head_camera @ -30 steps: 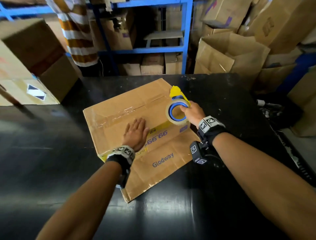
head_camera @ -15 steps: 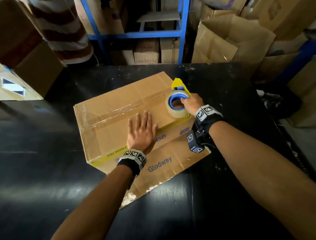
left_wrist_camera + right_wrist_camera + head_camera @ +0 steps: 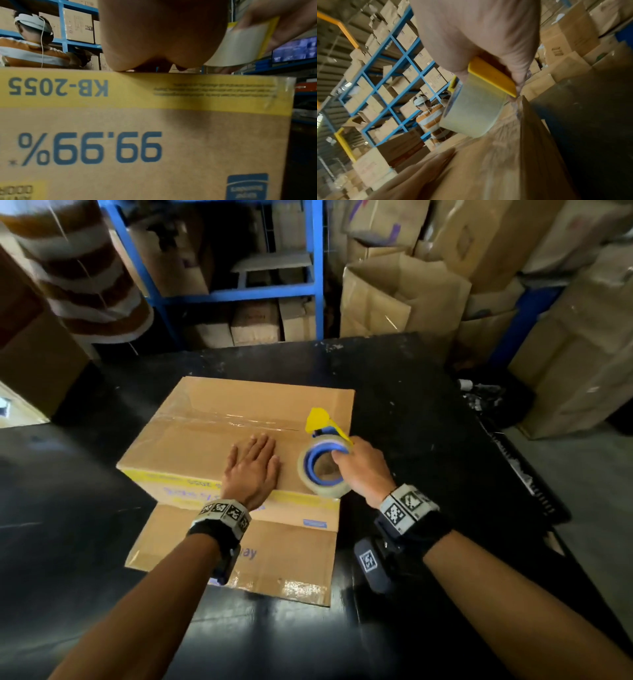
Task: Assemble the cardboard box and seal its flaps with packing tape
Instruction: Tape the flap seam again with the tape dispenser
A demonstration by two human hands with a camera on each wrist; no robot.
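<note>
A brown cardboard box (image 3: 205,446) stands on the black table (image 3: 411,412), with clear tape along its top seam and one flap lying flat toward me. My left hand (image 3: 253,463) lies flat, fingers straight, on the box top near its front edge; in the left wrist view the palm (image 3: 163,40) sits above the printed box side (image 3: 137,135). My right hand (image 3: 359,467) grips a tape dispenser (image 3: 322,467) with a clear roll, blue core and yellow blade guard, resting on the box's right end. The right wrist view shows the roll (image 3: 471,115) under the yellow guard (image 3: 491,75).
Blue shelving (image 3: 239,292) with cartons stands behind the table. Open and stacked cardboard boxes (image 3: 404,296) crowd the far right. A person in a striped shirt (image 3: 82,275) is at the far left. The table's right edge drops to the floor (image 3: 599,508).
The box has turned so that its front edge now faces me squarely. Both hands stayed on top of it, the left flat and the right holding the dispenser.
</note>
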